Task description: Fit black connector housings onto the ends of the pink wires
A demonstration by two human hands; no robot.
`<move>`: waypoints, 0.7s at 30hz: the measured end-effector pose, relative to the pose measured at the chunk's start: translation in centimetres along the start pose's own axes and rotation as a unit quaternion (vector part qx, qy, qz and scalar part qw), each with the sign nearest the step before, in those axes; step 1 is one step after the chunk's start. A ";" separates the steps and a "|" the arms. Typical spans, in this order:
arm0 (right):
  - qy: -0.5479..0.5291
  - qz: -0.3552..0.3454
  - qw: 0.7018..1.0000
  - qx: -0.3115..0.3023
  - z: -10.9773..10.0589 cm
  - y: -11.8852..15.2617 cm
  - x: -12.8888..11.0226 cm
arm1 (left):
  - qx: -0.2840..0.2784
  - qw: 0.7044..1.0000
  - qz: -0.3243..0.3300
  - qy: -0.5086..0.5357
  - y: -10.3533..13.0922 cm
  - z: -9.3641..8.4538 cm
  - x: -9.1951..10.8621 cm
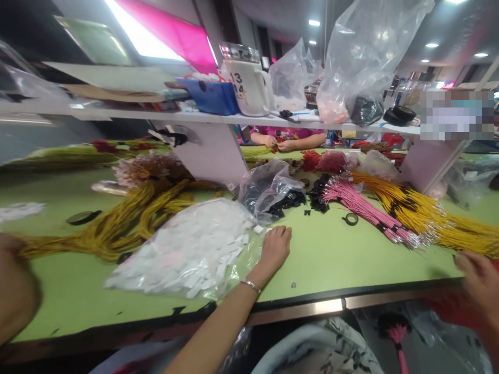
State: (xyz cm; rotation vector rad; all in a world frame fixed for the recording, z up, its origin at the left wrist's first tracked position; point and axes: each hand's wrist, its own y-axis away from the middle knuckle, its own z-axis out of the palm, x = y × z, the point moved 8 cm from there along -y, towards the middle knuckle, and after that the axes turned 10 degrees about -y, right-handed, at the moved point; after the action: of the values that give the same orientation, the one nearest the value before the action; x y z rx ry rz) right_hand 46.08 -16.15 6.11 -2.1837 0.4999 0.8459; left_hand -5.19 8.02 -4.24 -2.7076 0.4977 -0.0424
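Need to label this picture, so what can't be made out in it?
In the head view:
Left hand: palm hidden by its back.
Right hand: blurred, cut off by the right edge; grip unclear.
Another person's hand: blurred, cut off by the left edge.
Person opposite: head hidden by the shelf and things on it.
Pixelated patch: whatever it covers.

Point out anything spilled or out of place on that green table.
Black pieces lie loose outside the clear bag, as if spilled. One small black piece sits alone on the green tabletop, odd because the others are heaped together.
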 end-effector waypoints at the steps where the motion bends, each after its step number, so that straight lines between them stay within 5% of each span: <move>1: -0.006 -0.034 0.996 -0.086 3.5 -1.4 -1.6 | 0.001 1.000 0.000 -0.001 0.0 0.0 0.0; 4: 0.035 -0.127 0.965 -0.227 12.6 -4.3 -5.5 | 0.003 1.000 0.002 -0.002 0.2 -0.1 0.0; 8: 0.169 -0.118 0.915 -0.347 20.2 -6.7 -5.0 | -0.003 1.000 0.000 0.002 0.5 -0.4 0.0; 14: 0.209 -0.103 0.866 -0.442 22.2 -8.0 -3.9 | -0.020 1.000 0.002 0.012 0.6 -0.5 -0.1; 21: 0.069 0.022 0.893 -0.443 20.5 -11.1 -7.0 | -0.023 1.000 0.005 0.021 0.6 -0.7 0.0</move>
State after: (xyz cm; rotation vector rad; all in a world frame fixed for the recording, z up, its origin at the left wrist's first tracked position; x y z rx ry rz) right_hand 38.92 7.09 5.88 -3.0907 0.2376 1.0843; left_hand -5.41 7.25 -3.77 -2.7540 0.5304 -0.0869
